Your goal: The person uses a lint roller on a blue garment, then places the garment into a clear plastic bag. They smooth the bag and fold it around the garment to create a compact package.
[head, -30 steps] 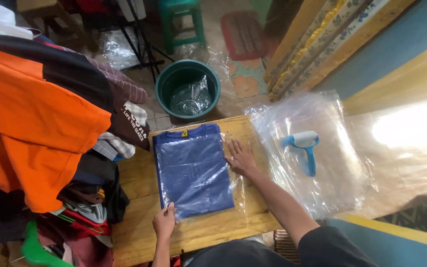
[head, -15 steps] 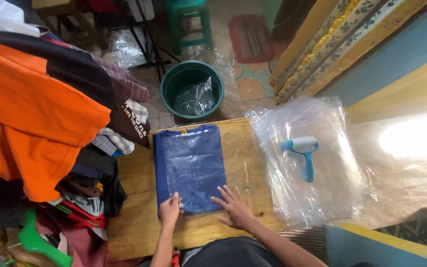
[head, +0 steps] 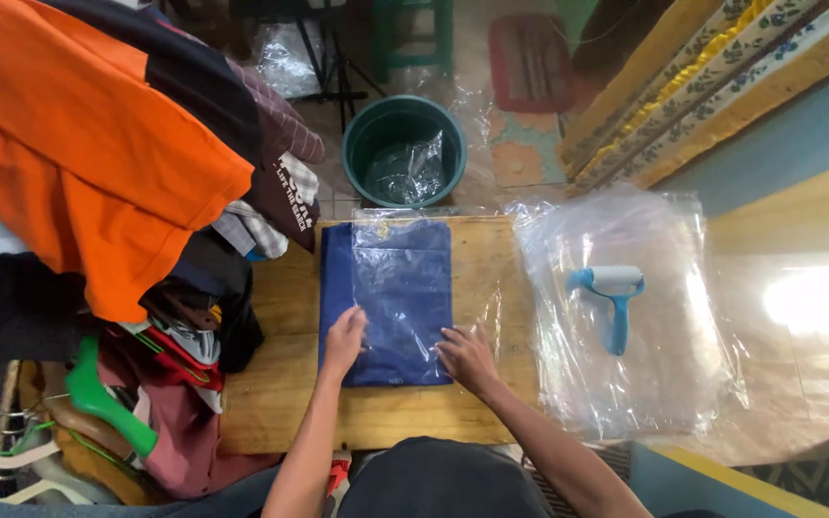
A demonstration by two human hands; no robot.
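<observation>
My left hand (head: 343, 338) and right hand (head: 467, 357) rest flat, fingers spread, on the folded dark-blue garment in its clear plastic bag (head: 388, 299), which lies mid-way along the wooden bench (head: 280, 403). Neither grip seems closed on anything. A blue-handled lint roller (head: 610, 297) lies on clear plastic sheets (head: 626, 384) toward the bench's right edge.

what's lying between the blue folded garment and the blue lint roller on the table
In the head view, between the folded blue garment and the lint roller lies a strip of bare wooden table, then the left edge of the clear plastic bag stack under the roller.
</observation>
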